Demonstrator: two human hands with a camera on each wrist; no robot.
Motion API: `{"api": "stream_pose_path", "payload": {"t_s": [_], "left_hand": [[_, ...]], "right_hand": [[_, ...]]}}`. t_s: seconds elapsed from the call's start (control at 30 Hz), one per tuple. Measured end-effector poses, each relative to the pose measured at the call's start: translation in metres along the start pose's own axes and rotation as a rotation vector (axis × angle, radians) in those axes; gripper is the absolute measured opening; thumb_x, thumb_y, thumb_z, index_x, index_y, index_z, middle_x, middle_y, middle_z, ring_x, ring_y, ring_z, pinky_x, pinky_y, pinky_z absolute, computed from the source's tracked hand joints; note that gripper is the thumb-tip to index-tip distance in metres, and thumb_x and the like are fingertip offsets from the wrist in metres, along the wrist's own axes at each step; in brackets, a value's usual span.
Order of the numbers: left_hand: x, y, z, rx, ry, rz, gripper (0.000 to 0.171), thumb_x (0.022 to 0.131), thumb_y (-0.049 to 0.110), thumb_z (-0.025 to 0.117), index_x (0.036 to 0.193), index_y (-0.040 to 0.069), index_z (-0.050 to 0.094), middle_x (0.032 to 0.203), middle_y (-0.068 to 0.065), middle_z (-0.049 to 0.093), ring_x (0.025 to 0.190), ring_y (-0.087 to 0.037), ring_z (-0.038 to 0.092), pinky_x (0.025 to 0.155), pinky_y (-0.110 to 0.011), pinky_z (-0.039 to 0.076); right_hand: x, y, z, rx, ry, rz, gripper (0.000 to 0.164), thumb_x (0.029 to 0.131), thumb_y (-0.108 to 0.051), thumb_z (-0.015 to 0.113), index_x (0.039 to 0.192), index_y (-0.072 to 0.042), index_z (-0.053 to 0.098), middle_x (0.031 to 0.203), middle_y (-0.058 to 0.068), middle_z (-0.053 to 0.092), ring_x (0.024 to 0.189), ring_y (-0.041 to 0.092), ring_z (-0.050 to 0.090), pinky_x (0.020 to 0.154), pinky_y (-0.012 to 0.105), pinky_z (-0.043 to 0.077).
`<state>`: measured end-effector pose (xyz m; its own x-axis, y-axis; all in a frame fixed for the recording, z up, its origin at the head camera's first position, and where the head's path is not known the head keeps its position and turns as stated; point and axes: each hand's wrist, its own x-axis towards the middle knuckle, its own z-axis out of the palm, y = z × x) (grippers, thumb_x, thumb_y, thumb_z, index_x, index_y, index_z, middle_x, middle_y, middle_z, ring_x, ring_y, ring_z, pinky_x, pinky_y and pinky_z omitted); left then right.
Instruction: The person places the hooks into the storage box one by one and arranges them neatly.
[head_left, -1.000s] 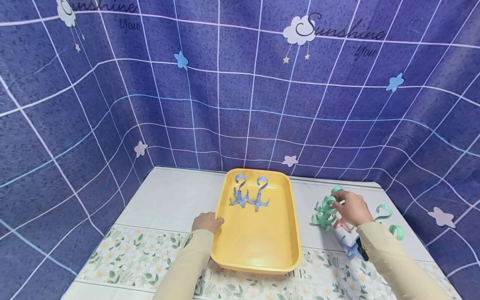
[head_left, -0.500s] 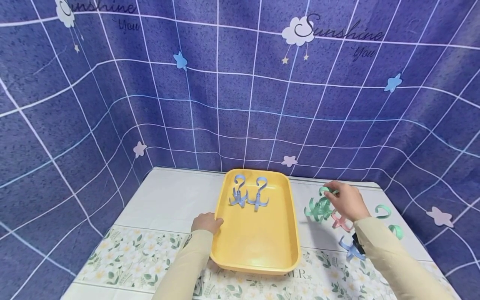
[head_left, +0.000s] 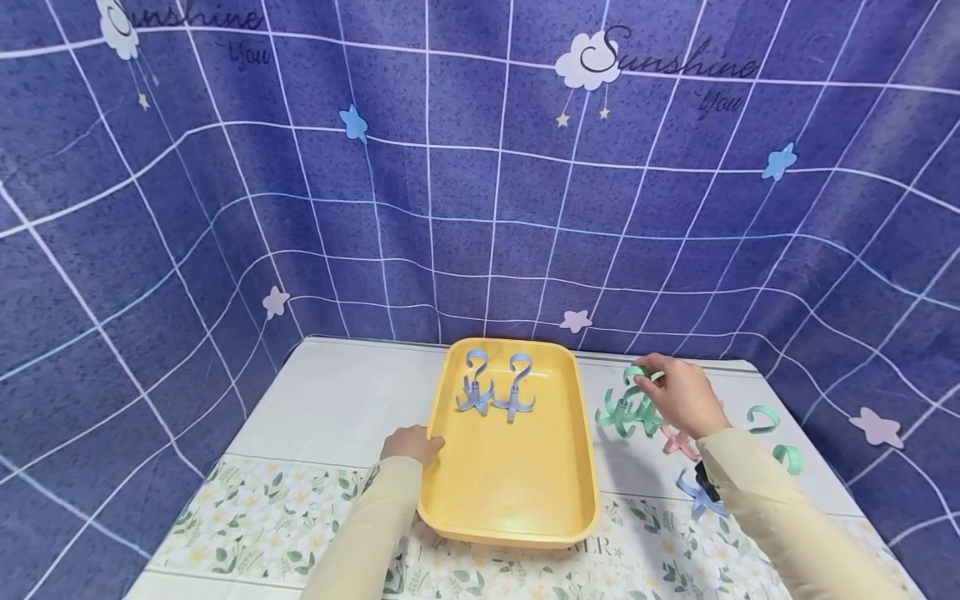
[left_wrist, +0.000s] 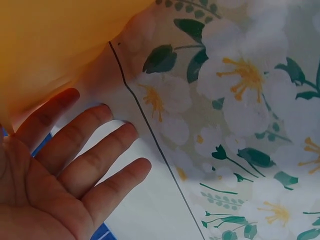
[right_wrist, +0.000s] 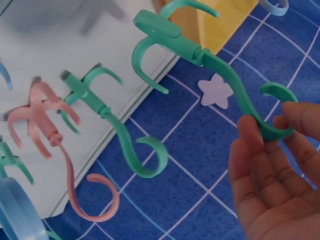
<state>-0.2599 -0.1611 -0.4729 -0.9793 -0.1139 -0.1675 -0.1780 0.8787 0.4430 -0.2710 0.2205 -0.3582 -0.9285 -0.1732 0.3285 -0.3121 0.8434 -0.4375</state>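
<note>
My right hand pinches the curled end of a green rotating multi-prong hook between thumb and fingers, its prongs hanging above the table right of the tray. Behind it, a second green hook and a pink hook lie on the table. My left hand grips the left rim of a yellow tray, thumb over the edge; in the left wrist view its fingers reach beneath the tray. Inside the tray's far end, two blue hooks lie side by side.
On the table's right side a blue hook lies partly behind my right sleeve. Farther right are two green curled hook ends. A blue gridded curtain rises behind and beside the table, whose front carries a floral cloth band.
My right hand has moved left toward the tray with the green hook, which has come apart from the other green hook. The left hand has stayed on the rim.
</note>
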Motion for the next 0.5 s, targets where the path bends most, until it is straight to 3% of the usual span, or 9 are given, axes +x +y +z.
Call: {"api": "stream_pose_path", "payload": {"t_s": [0.23, 0.5], "left_hand": [[0.004, -0.004, -0.005, -0.041, -0.072, -0.014, 0.035, 0.095, 0.03, 0.054, 0.091, -0.001, 0.07, 0.065, -0.005, 0.06, 0.057, -0.017, 0.057, 0.056, -0.028, 0.049], [0.008, -0.007, -0.006, -0.045, -0.087, -0.009, 0.036, 0.094, 0.031, 0.056, 0.097, -0.002, 0.071, 0.067, -0.005, 0.061, 0.059, -0.017, 0.057, 0.059, -0.028, 0.051]], "right_hand": [[0.003, -0.012, -0.001, 0.029, 0.031, -0.055, 0.02, 0.095, -0.008, 0.068, 0.112, 0.001, 0.072, 0.099, 0.015, 0.074, 0.079, 0.027, 0.069, 0.069, 0.044, 0.052], [0.009, -0.026, 0.001, 0.069, 0.052, -0.102, 0.02, 0.096, -0.007, 0.067, 0.112, 0.001, 0.072, 0.104, 0.016, 0.074, 0.081, 0.028, 0.069, 0.071, 0.045, 0.054]]}}
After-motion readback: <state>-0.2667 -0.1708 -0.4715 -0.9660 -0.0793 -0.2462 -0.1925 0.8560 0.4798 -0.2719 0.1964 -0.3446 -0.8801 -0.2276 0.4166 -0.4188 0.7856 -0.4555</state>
